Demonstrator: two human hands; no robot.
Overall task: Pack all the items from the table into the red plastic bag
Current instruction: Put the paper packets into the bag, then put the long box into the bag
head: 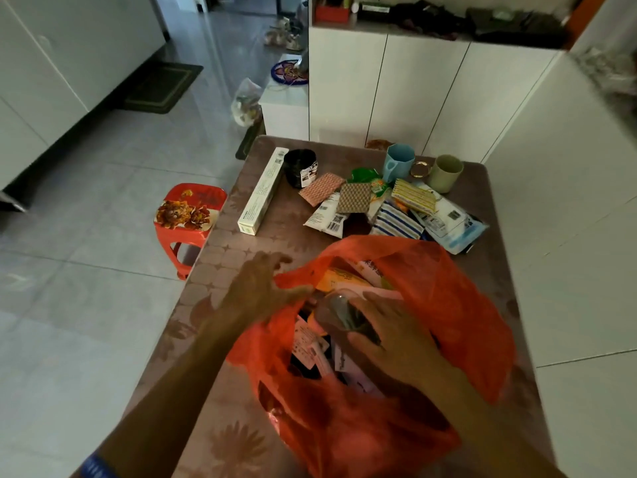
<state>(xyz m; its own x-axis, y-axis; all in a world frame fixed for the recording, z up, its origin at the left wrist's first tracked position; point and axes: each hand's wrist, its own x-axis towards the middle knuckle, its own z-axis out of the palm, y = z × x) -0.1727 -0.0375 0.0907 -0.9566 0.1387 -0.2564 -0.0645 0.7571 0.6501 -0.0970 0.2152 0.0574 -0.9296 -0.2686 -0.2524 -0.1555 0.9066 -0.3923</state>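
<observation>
The red plastic bag (458, 305) lies open on the brown table (241, 270), with several packets inside. My left hand (265, 288) holds the bag's left rim, thumb at the edge. My right hand (382, 332) reaches into the mouth and grips a clear glass jar (339, 307). Further back on the table lie a long white box (263, 191), a black cup (299, 167), a blue cup (398, 162), a green cup (446, 172), a gold lid (420, 169) and a heap of packets and cloths (396, 208).
A red stool (188, 215) stands on the tiled floor left of the table. White cabinets (396, 91) rise behind the table's far edge and a white wall runs along the right. A clear bag (245, 103) sits on the floor beyond.
</observation>
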